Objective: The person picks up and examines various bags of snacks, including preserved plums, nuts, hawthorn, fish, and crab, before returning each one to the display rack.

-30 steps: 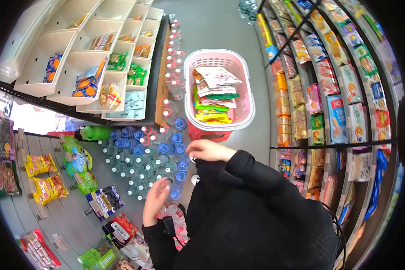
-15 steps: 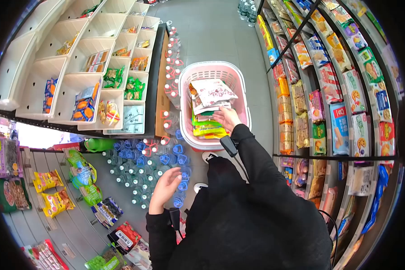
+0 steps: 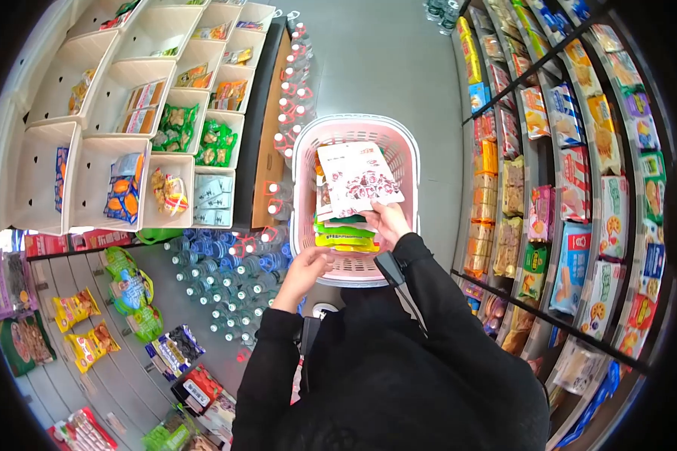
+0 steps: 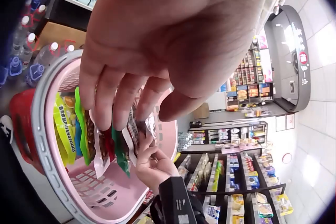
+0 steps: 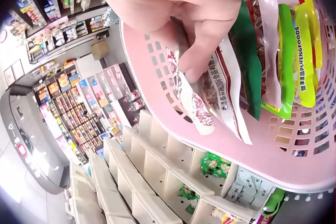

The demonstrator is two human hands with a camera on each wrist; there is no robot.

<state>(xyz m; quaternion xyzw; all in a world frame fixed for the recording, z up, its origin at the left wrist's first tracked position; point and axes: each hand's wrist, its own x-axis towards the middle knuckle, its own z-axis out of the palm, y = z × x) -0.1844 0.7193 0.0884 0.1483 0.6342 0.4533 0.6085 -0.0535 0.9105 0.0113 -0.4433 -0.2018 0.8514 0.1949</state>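
My right hand (image 3: pixel 388 222) reaches into the pink basket (image 3: pixel 299 161) and pinches the lower corner of a white snack bag printed with pink-red pictures (image 3: pixel 357 177). In the right wrist view, thumb and fingers grip the edge of that white bag (image 5: pixel 195 109), which stands foremost in a row of upright bags. Behind it are a clear-fronted white bag (image 5: pixel 229 95), a dark green bag (image 5: pixel 245 61) and yellow bags (image 5: pixel 305 61). At the basket's near left rim is my left hand (image 3: pixel 305 276), its fingers loosely bent and holding nothing; in its wrist view the palm (image 4: pixel 178 35) overlaps the bags.
Bottles with blue and red handles (image 3: pixel 233 263) crowd the floor on the left. White snack bins (image 3: pixel 165 184) stand beyond them on a black stand. Packed snack shelves (image 3: pixel 549 195) run along the right. Hanging bags (image 3: pixel 94 346) line the panel at lower left.
My right hand has gone forward into the basket and taken hold of the white bag, which now lies more openly facing up. The left hand has moved up to the basket's near rim.
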